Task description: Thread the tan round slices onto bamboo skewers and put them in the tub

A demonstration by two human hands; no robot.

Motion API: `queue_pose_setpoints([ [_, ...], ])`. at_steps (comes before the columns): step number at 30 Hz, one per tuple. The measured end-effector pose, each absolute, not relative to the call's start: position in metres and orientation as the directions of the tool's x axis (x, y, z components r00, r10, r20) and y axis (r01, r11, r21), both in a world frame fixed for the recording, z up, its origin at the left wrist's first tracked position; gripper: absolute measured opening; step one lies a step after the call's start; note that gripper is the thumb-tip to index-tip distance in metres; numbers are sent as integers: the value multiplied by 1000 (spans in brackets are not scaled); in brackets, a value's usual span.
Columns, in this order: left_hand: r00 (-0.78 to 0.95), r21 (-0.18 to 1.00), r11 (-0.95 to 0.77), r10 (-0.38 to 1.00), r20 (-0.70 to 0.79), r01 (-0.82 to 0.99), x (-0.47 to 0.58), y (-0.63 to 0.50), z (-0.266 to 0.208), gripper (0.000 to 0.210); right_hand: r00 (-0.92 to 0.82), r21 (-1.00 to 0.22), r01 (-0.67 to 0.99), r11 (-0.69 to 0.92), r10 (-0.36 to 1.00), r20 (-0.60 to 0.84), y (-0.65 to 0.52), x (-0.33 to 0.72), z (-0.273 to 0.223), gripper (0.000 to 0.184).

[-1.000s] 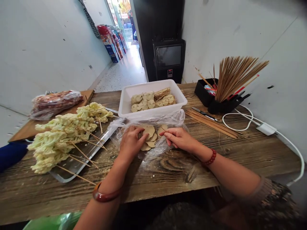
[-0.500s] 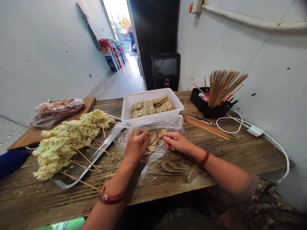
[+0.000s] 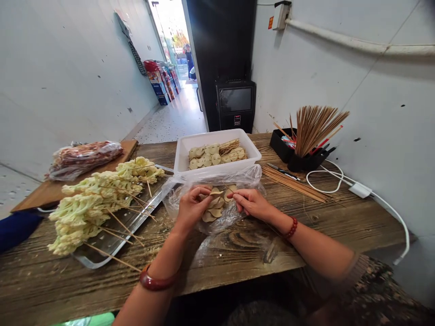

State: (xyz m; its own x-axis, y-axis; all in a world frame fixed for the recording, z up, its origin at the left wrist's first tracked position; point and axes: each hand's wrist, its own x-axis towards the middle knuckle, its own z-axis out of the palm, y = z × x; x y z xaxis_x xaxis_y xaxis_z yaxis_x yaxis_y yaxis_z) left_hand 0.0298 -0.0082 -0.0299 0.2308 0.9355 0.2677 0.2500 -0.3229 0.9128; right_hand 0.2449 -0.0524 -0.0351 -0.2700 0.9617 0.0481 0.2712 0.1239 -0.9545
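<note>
My left hand [image 3: 190, 207] pinches a thin, pale potato slice [image 3: 216, 192] between thumb and fingers, just above a loose pile of such slices [image 3: 214, 212]. The pile lies on a clear plastic bag [image 3: 171, 199] spread on the table. Close by on the right, my right hand [image 3: 252, 203] is closed on a thin bamboo skewer [image 3: 224, 185], and a pale slice [image 3: 229, 195] shows at the skewer by the fingertips. Behind the bag stands a white plastic tub [image 3: 217, 172] holding skewered slices [image 3: 205, 156] laid in rows.
Skewered cauliflower [image 3: 98, 194] fills a metal tray [image 3: 118, 246] at left. Behind it, a bagged bundle [image 3: 84, 158] rests on a wooden board [image 3: 32, 198]. Loose skewers [image 3: 295, 183], a black holder [image 3: 302, 160] packed with skewers, and a white cable [image 3: 387, 206] lie at right.
My left hand has lifted a slice off the pile and now holds it by its edge. The right hand keeps the skewer in nearly the same place. The camera view has tilted slightly up.
</note>
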Motion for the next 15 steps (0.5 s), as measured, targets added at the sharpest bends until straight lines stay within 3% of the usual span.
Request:
queue_pose_setpoints([
  [2,241,995,-93,967,81,39,30,-11,-26,23,-255,-944,280,172,962,100,-56,245,-29,42],
  [6,307,968,180,944,-120,-176,30,-17,-19,34,-240,-912,282,297,942,233,-66,243,-16,41],
  [15,307,931,234,941,-145,-279,23,-17,-15,37,-367,-985,134,112,928,56,-79,236,-11,46],
])
